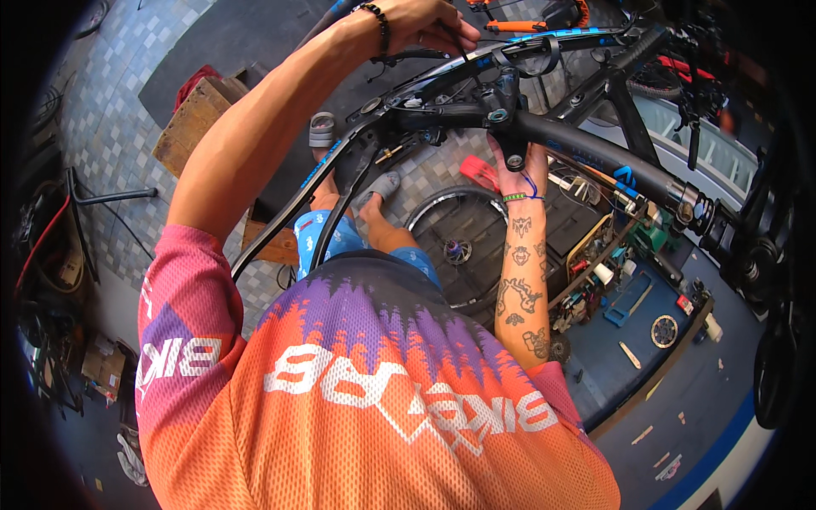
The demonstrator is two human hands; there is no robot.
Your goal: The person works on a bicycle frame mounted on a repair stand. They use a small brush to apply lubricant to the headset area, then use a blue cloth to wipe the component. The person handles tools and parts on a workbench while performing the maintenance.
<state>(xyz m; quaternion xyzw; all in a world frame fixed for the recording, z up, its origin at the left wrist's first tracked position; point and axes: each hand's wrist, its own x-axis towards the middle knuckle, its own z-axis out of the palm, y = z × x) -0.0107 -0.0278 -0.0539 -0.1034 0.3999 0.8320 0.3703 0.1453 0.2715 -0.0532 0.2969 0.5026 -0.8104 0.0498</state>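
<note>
A black bicycle frame (578,144) with blue markings spans the view in front of me, its thin rear stays curving toward my body. Over its far side, my left hand (429,27) is closed, fingertips pinching a thin black piece (463,44) that reaches down toward the frame; whether it is a cable or a tool I cannot tell. My right hand (517,174) comes from below, palm up, cupped against the frame beside a round pivot (515,160). The frame hides most of its fingers.
Below the frame, a bicycle wheel (459,246) lies by a black case. At right stands a blue workbench (612,374) with tools and a brake disc (664,330). A wooden box (200,119) is at left. Orange bicycle parts (518,25) show at the far side.
</note>
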